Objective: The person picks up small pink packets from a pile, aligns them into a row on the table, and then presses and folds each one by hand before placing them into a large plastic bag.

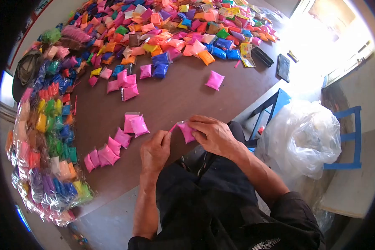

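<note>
Near the table's front edge, my right hand [212,135] pinches a small pink packet [186,132] along its top and right side. My left hand [155,151] is closed on a thin pink strip [173,127], whose upper end reaches the packet's top left corner. Whether the strip is joined to the packet I cannot tell. Left of my left hand, several pink packets [108,154] lie in a slanting row, with a pair of pink packets [138,125] at its upper end.
A large heap of coloured packets [154,39] covers the table's far side. Bagged packets [50,146] line the left. A single pink packet [214,80], a phone [283,68] and a black case [262,56] lie farther right. Plastic bags [300,137] rest on a blue chair [352,137].
</note>
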Demonstrator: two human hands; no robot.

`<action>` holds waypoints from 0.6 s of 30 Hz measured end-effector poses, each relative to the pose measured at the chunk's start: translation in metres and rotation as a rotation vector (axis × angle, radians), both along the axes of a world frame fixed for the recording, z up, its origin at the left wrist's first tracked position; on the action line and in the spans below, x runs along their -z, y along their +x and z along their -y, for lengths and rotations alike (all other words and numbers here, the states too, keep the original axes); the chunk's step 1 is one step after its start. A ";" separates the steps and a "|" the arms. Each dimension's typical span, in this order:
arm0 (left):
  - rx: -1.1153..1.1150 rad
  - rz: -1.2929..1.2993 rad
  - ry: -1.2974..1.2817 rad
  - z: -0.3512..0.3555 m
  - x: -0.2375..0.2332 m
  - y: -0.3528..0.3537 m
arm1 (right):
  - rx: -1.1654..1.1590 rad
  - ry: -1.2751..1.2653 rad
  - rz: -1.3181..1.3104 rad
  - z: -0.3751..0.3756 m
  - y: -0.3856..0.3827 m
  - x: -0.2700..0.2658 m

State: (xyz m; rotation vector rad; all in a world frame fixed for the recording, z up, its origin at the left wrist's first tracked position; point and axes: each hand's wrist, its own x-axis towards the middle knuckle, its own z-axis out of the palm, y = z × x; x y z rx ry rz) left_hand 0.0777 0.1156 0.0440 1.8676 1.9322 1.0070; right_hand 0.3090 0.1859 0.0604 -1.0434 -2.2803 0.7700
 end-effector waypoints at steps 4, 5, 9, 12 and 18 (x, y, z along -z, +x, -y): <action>0.066 0.081 0.095 0.005 -0.005 0.015 | 0.022 -0.024 -0.019 0.000 -0.002 0.004; 0.035 0.036 0.079 0.004 0.000 0.013 | 0.023 0.003 -0.021 0.001 -0.003 0.006; -0.056 -0.052 0.012 -0.011 0.008 0.003 | 0.030 0.052 -0.006 0.001 -0.002 0.007; 0.001 0.054 0.026 -0.003 -0.004 0.011 | 0.037 0.016 0.002 0.001 -0.003 0.004; -0.044 -0.058 0.047 -0.004 0.010 0.009 | 0.083 0.080 -0.048 0.004 -0.006 0.006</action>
